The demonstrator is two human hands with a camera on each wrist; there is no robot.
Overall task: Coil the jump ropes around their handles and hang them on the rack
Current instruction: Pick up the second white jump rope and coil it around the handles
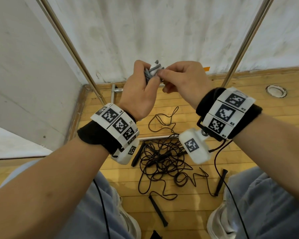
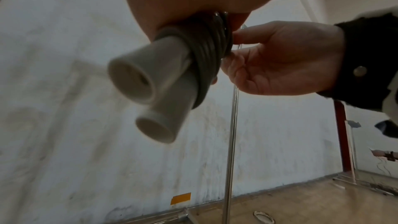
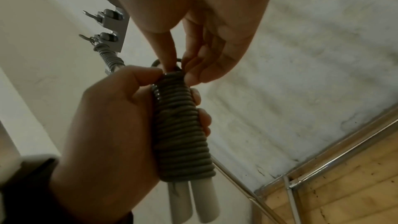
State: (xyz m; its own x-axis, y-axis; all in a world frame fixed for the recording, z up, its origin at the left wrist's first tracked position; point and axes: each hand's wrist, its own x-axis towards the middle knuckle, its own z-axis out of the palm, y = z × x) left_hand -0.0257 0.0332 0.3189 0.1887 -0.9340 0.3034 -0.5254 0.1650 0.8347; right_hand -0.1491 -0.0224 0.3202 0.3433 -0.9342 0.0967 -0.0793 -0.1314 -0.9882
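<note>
A grey jump rope [image 1: 153, 71] is coiled tightly around its two white handles [image 2: 155, 81]. My left hand [image 1: 141, 87] grips this bundle [image 3: 183, 134] upright at chest height, fingers curled round the coils. My right hand [image 1: 178, 75] pinches the rope's end loop [image 3: 160, 62] at the top of the coil [image 2: 211, 54] between thumb and fingertips. The rack's hook bar [image 3: 112, 23] is up and to the left in the right wrist view. Another grey coiled rope [image 3: 109, 57] hangs from one of its hooks. Black jump ropes [image 1: 162, 161] lie tangled on the floor below.
The rack's metal poles [image 1: 71, 49] [image 1: 247, 42] rise on both sides of my hands before a white wall. Black handles [image 1: 158, 211] [image 1: 220, 181] [image 1: 137, 154] lie on the wooden floor between my feet. A round metal floor plate [image 1: 275, 90] is at the right.
</note>
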